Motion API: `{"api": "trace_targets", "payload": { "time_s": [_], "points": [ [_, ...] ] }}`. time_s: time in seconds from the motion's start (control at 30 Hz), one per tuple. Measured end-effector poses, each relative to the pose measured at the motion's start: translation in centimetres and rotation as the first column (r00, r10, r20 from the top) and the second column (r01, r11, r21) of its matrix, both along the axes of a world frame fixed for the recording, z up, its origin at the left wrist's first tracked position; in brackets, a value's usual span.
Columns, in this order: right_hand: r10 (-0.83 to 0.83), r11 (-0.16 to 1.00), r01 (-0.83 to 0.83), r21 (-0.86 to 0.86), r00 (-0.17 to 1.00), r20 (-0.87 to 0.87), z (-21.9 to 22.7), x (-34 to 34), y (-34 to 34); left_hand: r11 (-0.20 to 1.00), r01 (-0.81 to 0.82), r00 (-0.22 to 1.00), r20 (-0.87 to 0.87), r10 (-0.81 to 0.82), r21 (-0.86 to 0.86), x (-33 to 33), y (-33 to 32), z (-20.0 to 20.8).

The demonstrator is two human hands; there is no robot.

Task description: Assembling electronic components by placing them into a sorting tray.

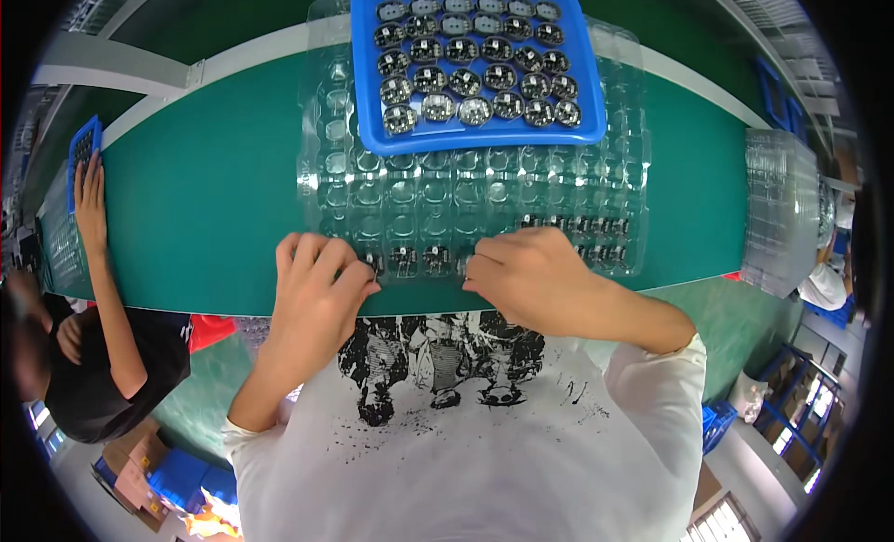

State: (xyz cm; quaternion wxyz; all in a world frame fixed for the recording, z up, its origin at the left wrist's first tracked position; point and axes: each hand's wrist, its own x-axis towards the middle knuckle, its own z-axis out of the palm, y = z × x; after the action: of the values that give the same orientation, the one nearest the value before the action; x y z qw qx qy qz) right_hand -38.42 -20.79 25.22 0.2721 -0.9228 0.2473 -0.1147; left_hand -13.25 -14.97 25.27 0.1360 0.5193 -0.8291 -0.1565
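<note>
A clear plastic blister tray (402, 196) with rows of round pockets lies in front of me. My left hand (321, 279) is at its near left edge, fingers pinched together on a small round electronic part (374, 261). At the near edge further right, my right hand (533, 274) has its fingertips closed around another such part, mostly hidden by the fingers. Between the hands, two round electronic parts (435, 260) sit in pockets of the front row. More parts (596, 227) fill pockets to the right, beyond my right hand.
On the blister tray's far part rests a blue tray (371, 123) holding rows of round electronic parts. A stack of clear trays (780, 211) stands at the right end of the green table (205, 188). At left, a co-worker's arm (104, 291) reaches to another blue tray (86, 137).
</note>
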Motion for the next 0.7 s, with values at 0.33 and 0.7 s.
{"api": "trace_targets", "payload": {
  "time_s": [0.33,0.7],
  "points": [
    [-0.292,0.797,0.404,-0.449,0.909,0.298,1.1,-0.9,-16.1,0.984,-0.055,0.954,-0.3,0.002,-0.17,0.5,-6.3,2.3],
    [-0.316,0.808,0.367,-0.461,0.93,0.188,-0.4,0.7,-17.4,0.882,-0.003,0.948,-0.284,-0.148,-0.471,-3.1,-19.6,-0.2]
  ]
}}
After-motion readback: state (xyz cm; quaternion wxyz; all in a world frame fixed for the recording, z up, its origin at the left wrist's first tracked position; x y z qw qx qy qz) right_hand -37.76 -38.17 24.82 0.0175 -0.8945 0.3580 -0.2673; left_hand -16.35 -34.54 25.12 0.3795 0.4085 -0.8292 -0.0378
